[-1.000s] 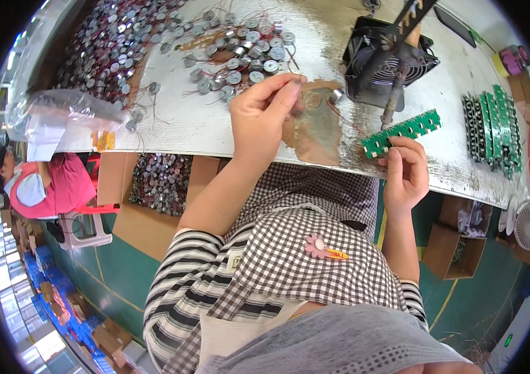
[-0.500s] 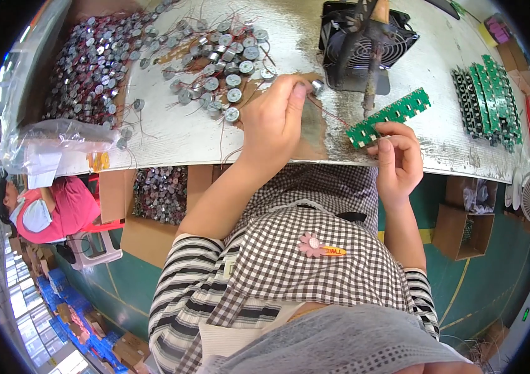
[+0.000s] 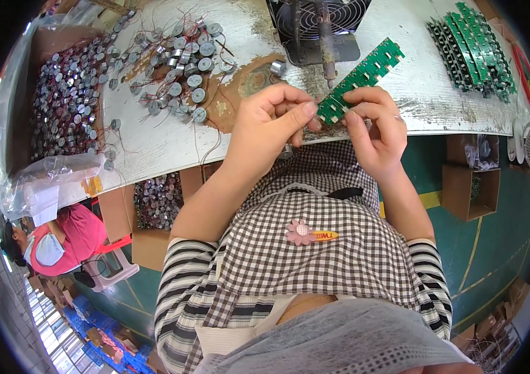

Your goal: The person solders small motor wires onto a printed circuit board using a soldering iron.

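Note:
My right hand (image 3: 377, 128) holds a long green circuit board (image 3: 367, 71) by its near end, thumb below and fingers along the edge. The board slants up to the far right, with small pale parts along it. My left hand (image 3: 271, 121) is closed in a pinch right beside the board's near end; what lies between its fingertips is too small to make out. Under that hand, at the table edge, shows part of a small silvery motor (image 3: 286, 151). Another small motor (image 3: 278, 68) lies on the table beyond my left hand. A soldering iron (image 3: 326, 47) points down just past the board.
A black fan (image 3: 318, 19) stands behind the iron. Many small wired motors (image 3: 181, 62) lie scattered at left, beside a full box of motors (image 3: 68, 93). Stacked green boards (image 3: 473, 53) are at far right. A person in pink (image 3: 78, 237) sits at lower left.
My left hand has come in close to the board's near end; a red wire stretched between them earlier. The board tilts more steeply. The whole view has shifted a little.

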